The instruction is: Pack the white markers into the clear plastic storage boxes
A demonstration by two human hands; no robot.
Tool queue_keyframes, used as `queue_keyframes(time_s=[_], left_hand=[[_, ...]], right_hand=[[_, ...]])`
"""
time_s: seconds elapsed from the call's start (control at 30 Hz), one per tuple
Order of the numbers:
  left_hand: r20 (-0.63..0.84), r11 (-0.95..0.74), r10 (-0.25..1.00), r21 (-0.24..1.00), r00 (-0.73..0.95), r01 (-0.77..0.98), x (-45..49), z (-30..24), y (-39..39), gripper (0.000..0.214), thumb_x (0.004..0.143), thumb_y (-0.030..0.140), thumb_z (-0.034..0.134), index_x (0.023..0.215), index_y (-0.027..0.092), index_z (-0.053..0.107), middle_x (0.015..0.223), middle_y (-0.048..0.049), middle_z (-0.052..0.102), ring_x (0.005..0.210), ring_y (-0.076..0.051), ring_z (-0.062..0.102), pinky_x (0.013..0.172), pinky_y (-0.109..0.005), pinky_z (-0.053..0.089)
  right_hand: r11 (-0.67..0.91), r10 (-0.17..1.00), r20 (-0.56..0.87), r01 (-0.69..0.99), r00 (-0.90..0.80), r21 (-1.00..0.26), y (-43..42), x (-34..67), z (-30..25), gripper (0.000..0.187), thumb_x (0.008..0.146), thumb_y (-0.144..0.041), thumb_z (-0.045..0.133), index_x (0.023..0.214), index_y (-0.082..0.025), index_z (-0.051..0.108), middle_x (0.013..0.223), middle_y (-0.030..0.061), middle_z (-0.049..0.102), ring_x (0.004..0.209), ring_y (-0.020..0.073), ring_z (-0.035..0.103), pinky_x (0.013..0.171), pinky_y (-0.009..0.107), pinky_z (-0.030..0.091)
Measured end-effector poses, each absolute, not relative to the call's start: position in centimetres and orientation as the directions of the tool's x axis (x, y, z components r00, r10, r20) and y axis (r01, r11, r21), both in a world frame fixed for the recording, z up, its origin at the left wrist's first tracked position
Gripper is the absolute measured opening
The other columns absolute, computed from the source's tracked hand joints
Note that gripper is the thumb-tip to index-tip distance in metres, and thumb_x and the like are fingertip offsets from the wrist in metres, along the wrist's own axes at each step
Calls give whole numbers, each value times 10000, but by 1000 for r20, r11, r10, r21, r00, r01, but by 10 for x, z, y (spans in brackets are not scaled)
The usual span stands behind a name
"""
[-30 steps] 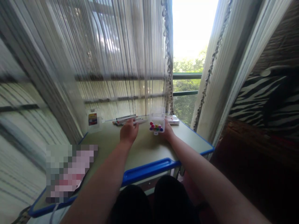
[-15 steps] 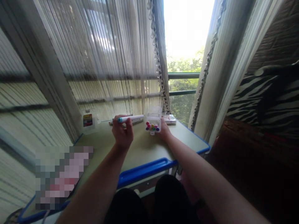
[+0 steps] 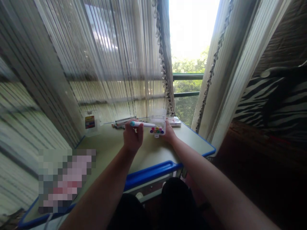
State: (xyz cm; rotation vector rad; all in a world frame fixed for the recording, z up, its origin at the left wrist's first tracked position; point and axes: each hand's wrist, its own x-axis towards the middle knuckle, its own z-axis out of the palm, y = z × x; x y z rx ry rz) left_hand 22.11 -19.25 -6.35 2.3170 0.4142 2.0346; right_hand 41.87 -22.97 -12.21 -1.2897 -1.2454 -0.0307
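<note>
Pinched in my left hand (image 3: 133,135) is a white marker pen (image 3: 145,124) with a teal end pointing left. Its other end reaches over the mouth of a clear plastic case (image 3: 163,129). Several markers stand inside this case, their coloured ends (image 3: 157,130) facing me in red, purple, green and yellow. My right hand (image 3: 169,134) grips the case from its right side, with the fingers partly hidden behind it. The clear lid is flipped up at the back. Loose markers (image 3: 120,123) lie on the table behind my left hand.
The pale table (image 3: 153,150) has a blue edge and a blue front tray (image 3: 151,174). A clear container with a label (image 3: 90,122) stands at the back left, and a white pack (image 3: 174,121) lies behind my right hand. A blurred pinkish item (image 3: 69,179) is at the left.
My left hand has moved right with the marker, so the marker's far end now overlaps the case opening. My right hand and the case have stayed almost in place.
</note>
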Motion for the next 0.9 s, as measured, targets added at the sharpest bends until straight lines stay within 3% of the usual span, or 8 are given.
queue_keyframes(time_s=[0.23,0.43,0.7,0.9], left_hand=[[958,-959,241,212,153,186,224,-65,-199,219,897,368,452,996,176,411,706,13,574,447,-72,519,463,-197,412],[971,-951,170,117,171,285,225,-66,-196,280,893,421,454,1008,166,446,757,-23,608,533,-101,580,507,-208,435],[902,-967,82,-32,424,254,228,-61,-198,233,868,391,494,887,168,559,774,-23,624,507,-77,514,537,-211,416],[847,-953,142,-24,513,303,231,-61,-195,250,857,394,495,877,170,605,798,-43,644,600,-114,558,577,-225,425]], right_hand=[[411,613,690,590,386,-695,-232,414,-119,516,571,-334,732,981,-203,449,890,68,657,816,226,633,655,322,511],[413,607,691,586,393,-697,-232,412,-118,495,572,-321,721,973,-205,454,867,62,656,819,226,632,640,311,514],[424,623,689,581,370,-695,-235,411,-115,511,544,-322,729,948,-211,436,807,32,645,707,191,619,619,301,508],[432,638,678,560,364,-707,-235,410,-114,485,553,-333,718,925,-212,432,763,15,643,658,182,608,589,306,504]])
